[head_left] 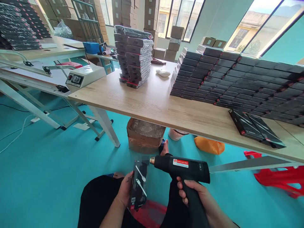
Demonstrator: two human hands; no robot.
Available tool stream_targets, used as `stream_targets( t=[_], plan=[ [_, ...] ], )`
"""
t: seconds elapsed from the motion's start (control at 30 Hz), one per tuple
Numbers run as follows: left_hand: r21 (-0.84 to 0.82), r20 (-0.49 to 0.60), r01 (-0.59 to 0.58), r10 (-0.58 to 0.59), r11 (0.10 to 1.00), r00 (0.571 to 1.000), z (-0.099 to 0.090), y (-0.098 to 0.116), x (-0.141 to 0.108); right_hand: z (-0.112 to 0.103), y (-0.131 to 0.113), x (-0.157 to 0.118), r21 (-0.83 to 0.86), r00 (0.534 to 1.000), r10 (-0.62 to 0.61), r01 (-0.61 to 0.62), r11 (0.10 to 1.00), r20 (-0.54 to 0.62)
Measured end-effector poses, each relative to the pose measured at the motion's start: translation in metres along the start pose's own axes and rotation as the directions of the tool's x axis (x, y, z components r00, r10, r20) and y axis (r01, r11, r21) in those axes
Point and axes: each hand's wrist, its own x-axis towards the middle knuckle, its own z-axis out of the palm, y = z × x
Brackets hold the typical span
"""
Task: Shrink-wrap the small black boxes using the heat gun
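My left hand (125,189) grips a black cable box (140,183) by its left edge, above my lap. White cables are pictured on its front, and the box stands roughly upright. In my right hand (193,193) is a black heat gun (187,167), fingers wrapped round its handle. Its brass-coloured nozzle points left at the box's upper right edge, a small gap away. Whether the gun is blowing cannot be seen.
The wooden table (152,107) bears a wrapped stack of boxes (137,57), a long wall of black boxes (232,79) and two loose boxes (256,128). Beneath are a carton (144,142), an orange bag (209,145) and a red stool (280,180). A sealing machine (83,76) stands left.
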Motion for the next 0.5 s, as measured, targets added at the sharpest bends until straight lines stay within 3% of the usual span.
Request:
stream_targets(
  t=[0.13,0.27,0.37,0.4,0.5],
  plan=[
    [0.016,-0.001,-0.014,0.014,1.0,1.0,0.0,0.0,0.002,0.025,0.006,-0.012,-0.259,0.997,-0.067,0.072,0.963,0.032],
    [-0.015,-0.006,-0.015,0.015,1.0,1.0,0.0,0.0,0.005,0.049,0.007,-0.019,-0.629,0.987,0.018,0.088,0.772,0.159],
    [-0.038,0.003,-0.011,0.011,0.999,1.0,-0.004,0.001,0.006,0.06,0.002,-0.016,-0.684,0.98,-0.136,0.197,0.703,0.143],
    [-0.045,0.005,-0.013,0.014,0.999,1.0,-0.005,0.001,0.006,0.063,0.0,-0.016,-0.696,0.978,-0.131,0.207,0.687,0.162],
    [-0.064,-0.031,-0.058,0.056,0.996,0.998,-0.007,0.003,0.005,0.07,-0.005,-0.017,-0.765,0.968,0.056,0.158,0.624,0.246]
  ],
)
